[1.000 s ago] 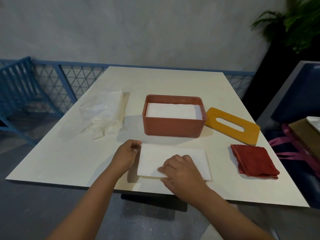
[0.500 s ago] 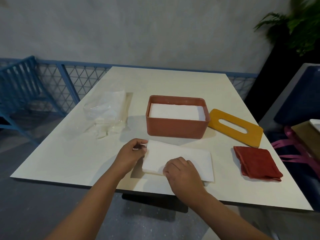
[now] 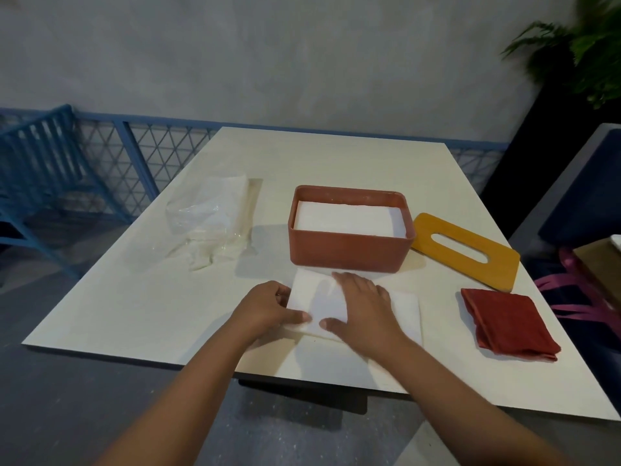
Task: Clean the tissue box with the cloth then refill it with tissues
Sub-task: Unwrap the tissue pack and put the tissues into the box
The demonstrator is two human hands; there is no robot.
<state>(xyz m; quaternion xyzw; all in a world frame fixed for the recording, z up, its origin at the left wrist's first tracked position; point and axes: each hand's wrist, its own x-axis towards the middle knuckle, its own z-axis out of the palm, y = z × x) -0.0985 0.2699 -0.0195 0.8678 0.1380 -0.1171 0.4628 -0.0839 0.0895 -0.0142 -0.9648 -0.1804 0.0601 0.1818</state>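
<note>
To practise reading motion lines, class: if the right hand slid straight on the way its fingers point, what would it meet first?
Most likely the front wall of the tissue box, just beyond the right hand, which lies flat on the tissue.

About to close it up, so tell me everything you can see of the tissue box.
The box is terracotta red, rectangular with rounded corners, matte and plastic-looking. It stands upright on the table, top open, with a flat white tissue stack inside, just below the rim. The yellow lid lies off at its right end, seemingly touching it. A loose tissue lies just in front; nothing grips the box.
</note>
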